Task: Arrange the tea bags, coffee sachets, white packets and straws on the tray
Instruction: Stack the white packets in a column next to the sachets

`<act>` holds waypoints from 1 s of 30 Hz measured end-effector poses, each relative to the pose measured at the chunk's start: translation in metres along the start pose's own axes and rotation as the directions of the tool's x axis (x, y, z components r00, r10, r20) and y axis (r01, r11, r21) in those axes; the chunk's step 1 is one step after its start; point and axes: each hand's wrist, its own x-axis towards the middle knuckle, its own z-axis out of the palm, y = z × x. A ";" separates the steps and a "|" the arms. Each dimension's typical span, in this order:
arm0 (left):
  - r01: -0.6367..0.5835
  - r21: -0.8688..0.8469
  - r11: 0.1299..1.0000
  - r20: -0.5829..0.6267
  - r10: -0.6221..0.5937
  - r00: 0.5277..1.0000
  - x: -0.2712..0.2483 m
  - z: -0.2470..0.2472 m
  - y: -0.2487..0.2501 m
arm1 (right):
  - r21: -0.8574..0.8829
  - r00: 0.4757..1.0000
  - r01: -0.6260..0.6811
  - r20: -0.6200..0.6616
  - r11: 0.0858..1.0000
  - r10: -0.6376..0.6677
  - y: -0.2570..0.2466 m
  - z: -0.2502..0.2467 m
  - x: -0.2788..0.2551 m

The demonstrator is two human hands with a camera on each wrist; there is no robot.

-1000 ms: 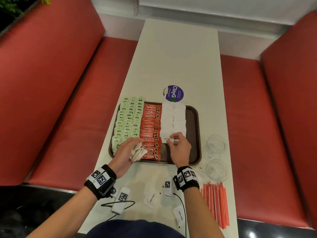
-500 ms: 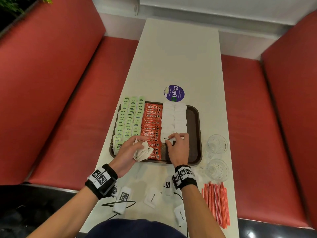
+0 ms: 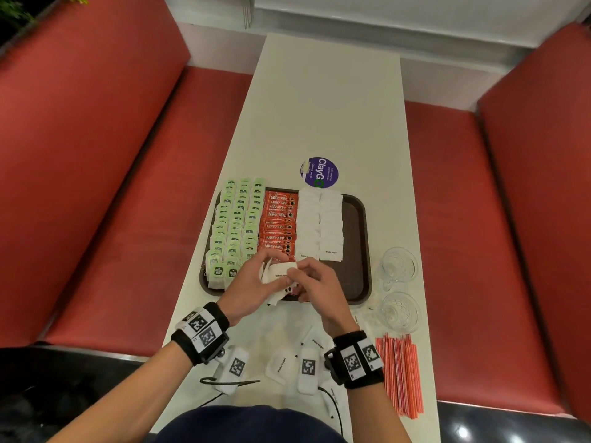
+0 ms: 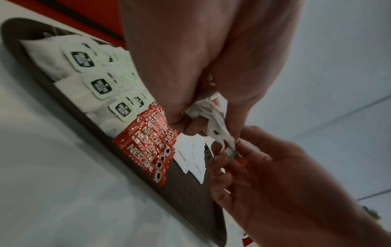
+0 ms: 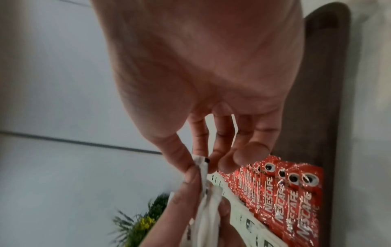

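Note:
A brown tray (image 3: 365, 238) holds green tea bags (image 3: 236, 225) on the left, red coffee sachets (image 3: 278, 219) in the middle and two columns of white packets (image 3: 319, 225) on the right. My left hand (image 3: 271, 270) hovers over the tray's near edge and grips a bunch of white packets (image 3: 279, 275). My right hand (image 3: 299, 276) meets it and pinches the top packet (image 5: 202, 168) of that bunch between thumb and forefinger. The bunch (image 4: 213, 120) shows in the left wrist view too. Orange straws (image 3: 399, 375) lie on the table at the near right.
Two clear glass cups (image 3: 399, 266) (image 3: 399, 310) stand just right of the tray. Loose white packets (image 3: 281, 366) and tagged white devices with a cable lie near the table's front edge. A purple round sticker (image 3: 319, 172) sits beyond the tray. Red benches flank the table.
My right hand left the white packet column on the tray and moved left to the bunch. My left hand shifted right and raised the bunch to meet it.

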 end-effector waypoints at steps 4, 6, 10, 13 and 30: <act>0.079 -0.048 0.996 0.032 -0.077 0.996 0.001 0.001 -0.001 | 0.122 0.999 0.023 -0.042 0.992 -0.018 0.003 -0.012 -0.004; 0.063 -0.058 0.996 0.021 -0.062 0.998 0.001 0.001 -0.002 | 0.160 0.997 0.065 -0.056 0.985 -0.057 0.003 -0.019 -0.006; 0.038 -0.069 0.997 0.000 -0.038 0.999 0.002 0.002 -0.004 | 0.083 0.993 0.114 -0.029 0.990 -0.112 0.006 -0.024 -0.008; 0.061 -0.064 0.996 -0.008 -0.062 0.998 0.002 0.006 -0.003 | 0.018 0.990 0.121 -0.080 0.992 -0.120 0.010 -0.030 -0.003; 0.318 -0.415 0.852 0.005 -0.347 0.938 -0.001 -0.003 -0.008 | -0.443 0.843 -0.051 -0.500 0.895 -0.200 0.057 -0.068 0.065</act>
